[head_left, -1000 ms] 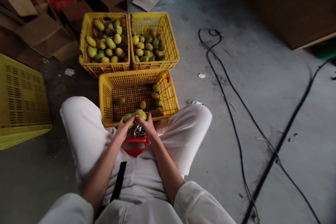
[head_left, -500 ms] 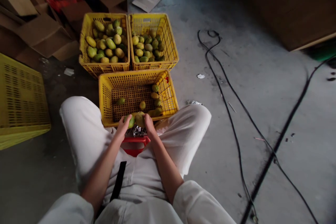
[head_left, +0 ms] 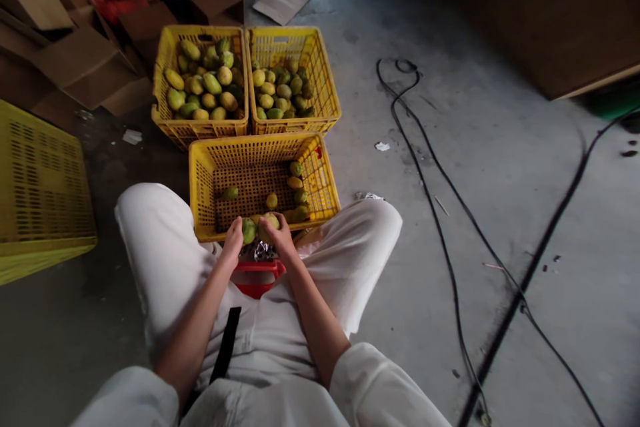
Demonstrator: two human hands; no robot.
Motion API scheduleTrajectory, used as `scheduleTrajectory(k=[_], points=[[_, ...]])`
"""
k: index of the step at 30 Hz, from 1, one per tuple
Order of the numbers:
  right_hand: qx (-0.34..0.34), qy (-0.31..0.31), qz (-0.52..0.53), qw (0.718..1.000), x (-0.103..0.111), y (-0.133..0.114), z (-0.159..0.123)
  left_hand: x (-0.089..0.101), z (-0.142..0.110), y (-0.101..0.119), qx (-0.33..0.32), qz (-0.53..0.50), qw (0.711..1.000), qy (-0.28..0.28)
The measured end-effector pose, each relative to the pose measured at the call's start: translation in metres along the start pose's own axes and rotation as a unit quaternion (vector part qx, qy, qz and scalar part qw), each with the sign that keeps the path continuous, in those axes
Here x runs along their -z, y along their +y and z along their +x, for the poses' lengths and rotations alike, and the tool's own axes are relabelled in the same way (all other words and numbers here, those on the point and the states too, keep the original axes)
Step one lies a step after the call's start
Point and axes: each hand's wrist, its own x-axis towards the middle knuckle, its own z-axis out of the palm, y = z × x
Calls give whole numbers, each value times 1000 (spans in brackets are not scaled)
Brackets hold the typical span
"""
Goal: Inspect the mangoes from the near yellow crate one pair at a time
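My left hand (head_left: 233,243) is closed around a green mango (head_left: 249,231) at the near rim of the front yellow crate (head_left: 200,180). Right beside it, my right hand (head_left: 281,237) grips a paler yellow-green mango (head_left: 269,224), its thumb lying over the fruit. The two mangoes are side by side and appear to touch. Inside the front crate, several mangoes lie along the right wall, with one mango (head_left: 271,201) near the middle and another mango (head_left: 229,193) towards the left. Crumpled silver foil (head_left: 262,251) shows below my hands.
Behind stand two yellow crates, the left crate (head_left: 159,80) and the right crate (head_left: 327,90), both holding many mangoes. Another yellow crate (head_left: 43,187) is at far left. Cardboard boxes (head_left: 85,67) pile up behind it. Black cables (head_left: 443,223) cross the floor on the right.
The mango in my right hand has turned, showing a paler side, and my right fingers have shifted over it. My left thumb has drawn back to the edge of the green mango.
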Motion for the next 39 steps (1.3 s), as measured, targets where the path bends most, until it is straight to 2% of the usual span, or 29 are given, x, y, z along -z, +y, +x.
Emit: scheduleTrajectory(k=[4, 10, 15, 22, 26, 32, 39], points=[[-52, -7, 47, 998, 2, 1, 1, -2, -13, 5, -22, 24, 999, -26], [-36, -7, 61, 997, 3, 5, 6, -5, -21, 16, 24, -42, 997, -52], [-52, -29, 95, 994, 0, 7, 7, -5, -13, 15, 57, -16, 998, -36], [-51, 3, 92, 994, -1, -5, -2, -4, -8, 10, 31, -25, 998, -43], [-48, -21, 82, 995, 0, -9, -6, -4, -10, 11, 67, -31, 997, -22], [-30, -44, 81, 995, 2, -9, -5, -6, -17, 14, 28, -44, 999, -12], [-14, -88, 74, 993, 4, -7, -5, -8, -15, 17, 55, -75, 996, 1]])
